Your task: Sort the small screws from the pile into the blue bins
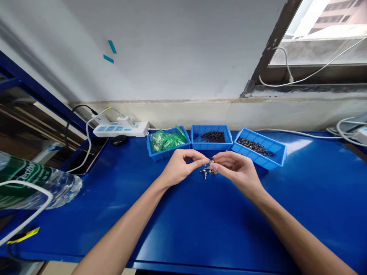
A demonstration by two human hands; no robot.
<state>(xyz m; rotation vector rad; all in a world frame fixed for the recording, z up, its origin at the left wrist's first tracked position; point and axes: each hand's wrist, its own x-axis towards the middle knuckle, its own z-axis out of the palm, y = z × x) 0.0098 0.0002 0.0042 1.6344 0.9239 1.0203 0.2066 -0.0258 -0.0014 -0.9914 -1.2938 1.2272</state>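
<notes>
Both hands meet over the blue table, just in front of the middle blue bin. The thumb and fingers of my left hand (182, 166) pinch a small metal part (211, 162). From the other side, my right hand (239, 170) grips the same part between thumb and fingers. A few similar small metal parts (205, 173) lie on the table just below the fingertips. Behind them the middle bin (212, 146) holds dark screws (213, 136). The right bin (259, 160) contains brownish metal pieces (255, 146). Green plastic bags (168, 140) fill the left bin (169, 154).
A white power strip (137, 129) with plugs and cables stands at the back left, a black round object (119, 140) before it. A large clear bottle (61, 187) lies at the left edge. White cables (301, 133) run along the wall at right.
</notes>
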